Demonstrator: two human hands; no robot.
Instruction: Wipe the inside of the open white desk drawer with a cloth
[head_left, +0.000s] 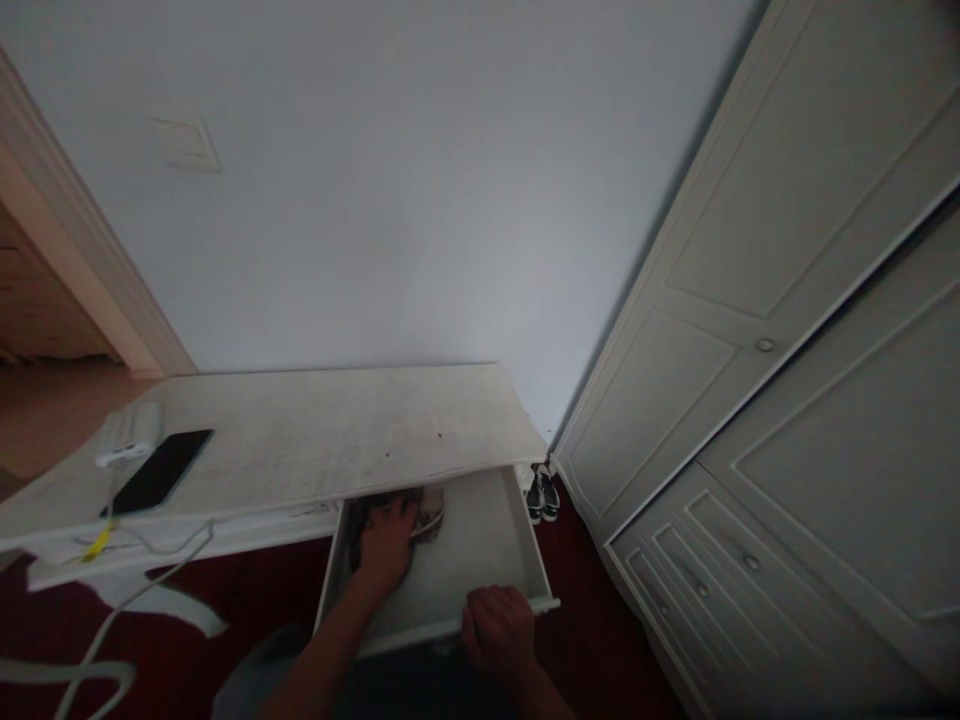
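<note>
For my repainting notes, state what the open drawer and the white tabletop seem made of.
The open drawer looks like painted wood or board: flat pale panels, matte, with no grain visible. The tabletop is likely painted wood too; its whitish finish looks streaky and worn, with small dark marks.

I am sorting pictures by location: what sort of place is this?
Probably a bedroom in a home: a tall pale wardrobe, shoes on the dark red floor, and a white table with a drawer pulled out.
</note>
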